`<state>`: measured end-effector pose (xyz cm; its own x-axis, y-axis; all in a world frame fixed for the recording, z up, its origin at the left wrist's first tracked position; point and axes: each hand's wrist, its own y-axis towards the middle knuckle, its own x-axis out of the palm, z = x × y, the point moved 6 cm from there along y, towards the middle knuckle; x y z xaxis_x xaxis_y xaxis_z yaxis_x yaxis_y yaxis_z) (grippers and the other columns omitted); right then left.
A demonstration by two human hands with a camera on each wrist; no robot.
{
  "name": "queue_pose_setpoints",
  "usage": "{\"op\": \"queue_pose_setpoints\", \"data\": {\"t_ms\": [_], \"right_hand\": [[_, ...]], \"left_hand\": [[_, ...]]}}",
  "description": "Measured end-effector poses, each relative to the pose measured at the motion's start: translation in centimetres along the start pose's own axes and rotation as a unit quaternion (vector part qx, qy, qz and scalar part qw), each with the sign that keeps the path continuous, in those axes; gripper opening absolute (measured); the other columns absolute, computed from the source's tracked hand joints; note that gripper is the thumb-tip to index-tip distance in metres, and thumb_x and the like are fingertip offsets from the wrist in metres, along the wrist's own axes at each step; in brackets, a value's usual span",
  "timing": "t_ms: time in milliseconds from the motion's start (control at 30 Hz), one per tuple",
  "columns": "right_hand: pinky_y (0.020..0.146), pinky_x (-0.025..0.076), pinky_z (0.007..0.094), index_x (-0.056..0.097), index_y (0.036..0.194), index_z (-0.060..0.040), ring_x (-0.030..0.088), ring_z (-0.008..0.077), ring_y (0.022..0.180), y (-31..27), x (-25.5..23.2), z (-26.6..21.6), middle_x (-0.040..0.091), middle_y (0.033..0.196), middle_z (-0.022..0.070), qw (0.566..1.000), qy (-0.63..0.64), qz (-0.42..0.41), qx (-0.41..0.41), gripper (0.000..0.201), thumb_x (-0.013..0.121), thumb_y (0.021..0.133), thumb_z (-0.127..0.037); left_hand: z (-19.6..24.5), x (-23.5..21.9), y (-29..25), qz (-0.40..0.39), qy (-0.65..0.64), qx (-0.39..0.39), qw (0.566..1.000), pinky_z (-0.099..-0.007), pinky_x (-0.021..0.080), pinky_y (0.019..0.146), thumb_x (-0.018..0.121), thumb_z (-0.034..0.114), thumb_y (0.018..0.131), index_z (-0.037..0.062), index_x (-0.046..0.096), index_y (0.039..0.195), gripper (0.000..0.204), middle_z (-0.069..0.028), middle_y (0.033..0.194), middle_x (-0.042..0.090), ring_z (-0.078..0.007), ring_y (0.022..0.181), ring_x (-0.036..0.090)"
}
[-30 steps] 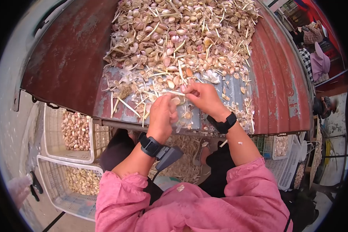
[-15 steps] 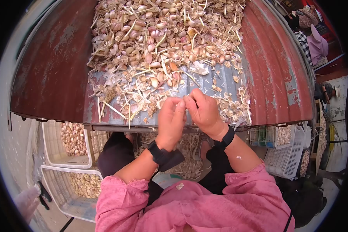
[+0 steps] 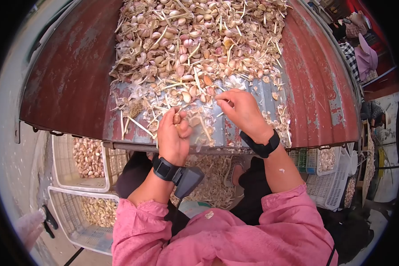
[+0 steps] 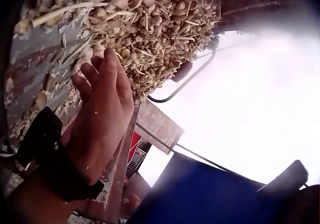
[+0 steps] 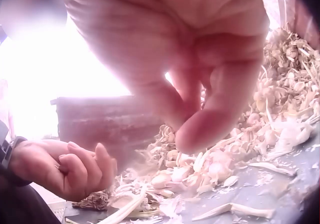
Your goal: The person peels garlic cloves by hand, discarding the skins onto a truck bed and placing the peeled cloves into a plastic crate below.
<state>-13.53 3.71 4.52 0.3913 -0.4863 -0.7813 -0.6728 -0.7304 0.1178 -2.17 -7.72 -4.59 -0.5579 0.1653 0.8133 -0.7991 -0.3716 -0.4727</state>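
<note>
Near the table's front edge, my left hand (image 3: 174, 138) is turned palm up, its fingers curled round a garlic clove (image 3: 176, 119). The right hand (image 3: 245, 113) is to its right above the scraps, palm down. Its thumb and index finger come together in the right wrist view, and no object shows between them. Beyond both hands, loose cloves (image 3: 187, 97) lie among dry skins and cut stems (image 3: 141, 127). A gap separates the two hands.
A large garlic heap (image 3: 195, 40) covers the back of the red and grey metal table (image 3: 314, 88). Crates with cloves stand at lower left (image 3: 79, 181), others at right (image 3: 328, 186). Other people (image 3: 372, 113) are at far right.
Half a second ago the fingertips met near the table edge. The hands have since parted, the left moving leftward and turning palm up, the right rightward and slightly farther over the table.
</note>
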Motion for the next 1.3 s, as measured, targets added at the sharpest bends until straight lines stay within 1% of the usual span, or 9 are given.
{"op": "queue_pose_setpoints", "data": {"t_ms": [267,367,433,533,700,933,1067,1167,1300], "right_hand": [[0.061,0.044,0.0426,0.053,0.074,0.0004,0.052,0.0389,0.067,2.3,5.0,1.1,0.053,0.074,0.0208,0.981,-0.178,-0.045,-0.069,0.009,0.056,0.066,-0.003],[0.056,0.045,0.0351,0.054,0.076,0.0002,0.056,0.0295,0.063,-0.7,2.5,1.1,0.054,0.069,0.0147,0.984,-0.159,0.010,-0.078,0.009,0.056,0.068,-0.002],[0.053,0.044,0.0273,0.056,0.079,-0.0009,0.057,0.0166,0.061,-2.5,1.2,3.5,0.054,0.071,0.0089,0.983,0.074,0.003,0.166,0.011,0.059,0.070,-0.005],[0.051,0.041,0.0213,0.058,0.081,-0.0010,0.054,0.0079,0.060,-4.0,0.6,-1.2,0.052,0.069,0.0038,0.990,0.115,0.002,0.078,0.013,0.061,0.072,-0.009],[0.064,0.045,0.0336,0.061,0.085,-0.0035,0.055,0.0305,0.071,0.2,-0.1,-0.4,0.057,0.080,0.0138,0.998,-0.003,0.043,-0.051,0.015,0.057,0.070,-0.003],[0.056,0.044,0.0332,0.055,0.072,-0.0006,0.056,0.0255,0.059,1.9,2.8,3.4,0.056,0.063,0.0122,0.987,-0.116,-0.113,0.007,0.009,0.057,0.068,-0.009],[0.051,0.043,0.0265,0.056,0.079,0.0018,0.055,0.0149,0.054,-1.1,1.0,2.8,0.057,0.063,0.0060,0.978,0.096,-0.109,0.149,0.017,0.061,0.070,-0.011],[0.052,0.044,0.0262,0.056,0.087,0.0023,0.054,0.0142,0.055,-1.1,1.2,-1.5,0.058,0.068,0.0058,0.971,0.176,-0.129,0.094,0.023,0.063,0.071,-0.013],[0.054,0.043,0.0275,0.058,0.089,0.0001,0.054,0.0152,0.060,3.7,1.6,2.1,0.057,0.068,0.0071,0.997,0.022,0.004,0.076,0.025,0.064,0.070,-0.014]], "left_hand": [[-1.1,1.1,-1.0,-0.012,0.120,-0.048,0.992,-0.0174,0.029,0.040,0.045,0.017,0.089,0.0024,0.050,0.096,0.018,-0.0029,0.076,0.052,-0.0064,0.051,0.041],[-2.6,1.4,-2.0,-0.041,0.169,-0.098,0.980,-0.0171,0.029,0.040,0.045,0.021,0.089,0.0017,0.052,0.095,0.021,-0.0033,0.079,0.053,-0.0068,0.054,0.043],[-3.8,1.7,-2.5,-0.061,0.185,-0.161,0.968,-0.0170,0.030,0.040,0.045,0.024,0.089,0.0021,0.050,0.097,0.025,-0.0029,0.080,0.053,-0.0074,0.057,0.046],[-5.4,2.1,-3.0,-0.045,0.143,-0.218,0.964,-0.0172,0.031,0.040,0.043,0.026,0.089,0.0037,0.049,0.096,0.024,-0.0032,0.079,0.052,-0.0084,0.056,0.045],[-5.4,1.8,-2.3,-0.048,0.118,-0.170,0.977,-0.0184,0.030,0.039,0.040,0.027,0.091,0.0061,0.046,0.086,0.022,-0.0043,0.075,0.049,-0.0091,0.053,0.043],[-3.9,1.4,-1.6,-0.024,0.141,-0.106,0.984,-0.0188,0.031,0.040,0.039,0.025,0.091,0.0043,0.049,0.089,0.023,-0.0043,0.075,0.050,-0.0090,0.053,0.043],[-4.0,2.1,-2.2,-0.021,0.128,-0.138,0.982,-0.0189,0.033,0.045,0.041,0.026,0.090,0.0047,0.051,0.097,0.025,-0.0046,0.084,0.053,-0.0099,0.064,0.047],[-4.1,2.1,-2.4,-0.011,0.078,-0.172,0.982,-0.0191,0.033,0.048,0.043,0.028,0.088,0.0057,0.051,0.096,0.025,-0.0048,0.087,0.054,-0.0104,0.069,0.048],[-3.8,1.4,-1.6,-0.004,0.049,-0.154,0.987,-0.0183,0.033,0.042,0.042,0.024,0.090,0.0043,0.051,0.094,0.023,-0.0051,0.084,0.055,-0.0111,0.067,0.050]]}}
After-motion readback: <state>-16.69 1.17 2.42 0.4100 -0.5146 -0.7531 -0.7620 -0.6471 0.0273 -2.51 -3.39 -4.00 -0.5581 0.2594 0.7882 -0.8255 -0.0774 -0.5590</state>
